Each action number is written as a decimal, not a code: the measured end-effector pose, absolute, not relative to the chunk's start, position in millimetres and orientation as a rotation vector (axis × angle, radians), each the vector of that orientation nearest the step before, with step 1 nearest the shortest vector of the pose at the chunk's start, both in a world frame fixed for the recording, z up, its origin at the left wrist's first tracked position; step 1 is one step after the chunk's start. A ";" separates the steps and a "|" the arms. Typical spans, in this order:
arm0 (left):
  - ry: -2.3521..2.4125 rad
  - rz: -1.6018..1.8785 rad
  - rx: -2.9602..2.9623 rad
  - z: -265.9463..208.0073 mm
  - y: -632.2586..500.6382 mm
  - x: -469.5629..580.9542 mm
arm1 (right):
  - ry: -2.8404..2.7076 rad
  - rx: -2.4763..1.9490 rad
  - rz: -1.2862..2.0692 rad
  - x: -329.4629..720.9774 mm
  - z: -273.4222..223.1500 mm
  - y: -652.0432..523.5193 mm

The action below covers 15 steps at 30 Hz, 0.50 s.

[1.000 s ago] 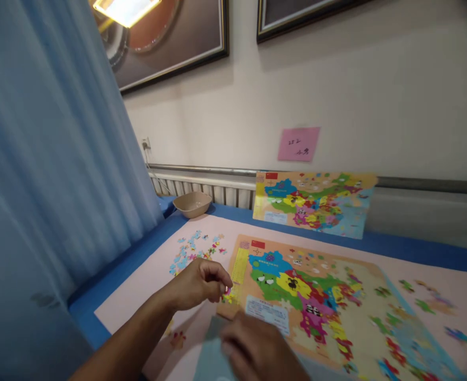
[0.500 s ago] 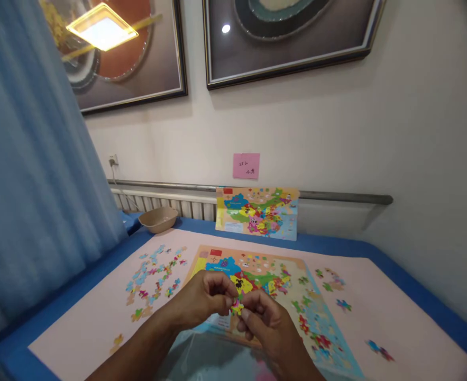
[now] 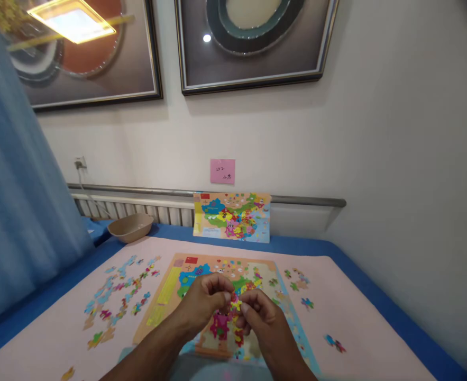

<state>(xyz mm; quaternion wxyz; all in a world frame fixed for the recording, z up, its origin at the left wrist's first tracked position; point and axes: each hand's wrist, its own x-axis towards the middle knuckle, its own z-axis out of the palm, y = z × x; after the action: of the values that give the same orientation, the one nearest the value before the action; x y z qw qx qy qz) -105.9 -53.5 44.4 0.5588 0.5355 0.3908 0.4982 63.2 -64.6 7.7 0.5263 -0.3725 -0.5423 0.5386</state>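
Table (image 3: pixel 376 296), blue-edged, carries a pink mat (image 3: pixel 336 317). Puzzle board (image 3: pixel 165 296) lies at mat centre; loose pieces (image 3: pixel 114 296) toward the left edge; bowl (image 3: pixel 130 227) at the far-left corner.

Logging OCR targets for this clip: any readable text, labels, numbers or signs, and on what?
Pink sticky note on the wall: handwritten marks, first line possibly "252", too small to be sure; second line unreadable.
Reference map sheet leaning against the wall: print too small to read; red flag emblem only.
Puzzle board on the table: yellow text strip and labels blurred, unreadable.
Piece between left hand and right hand: no legible text.
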 end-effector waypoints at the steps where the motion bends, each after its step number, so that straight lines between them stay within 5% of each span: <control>1: 0.925 1.186 1.258 40.0 -52.6 -103.3 | -1.289 -0.888 1.282 64.7 5.1 -63.1; 15: 0.960 1.087 1.201 -26.6 -69.2 -112.8 | -1.262 -0.972 1.352 67.5 -54.8 -72.5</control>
<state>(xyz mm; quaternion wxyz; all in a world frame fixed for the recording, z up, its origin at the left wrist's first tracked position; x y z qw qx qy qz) -112.8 -69.2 -26.6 0.5885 0.5158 0.4121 0.4666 67.5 -72.5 -54.8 0.5020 -0.4025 -0.5223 0.5597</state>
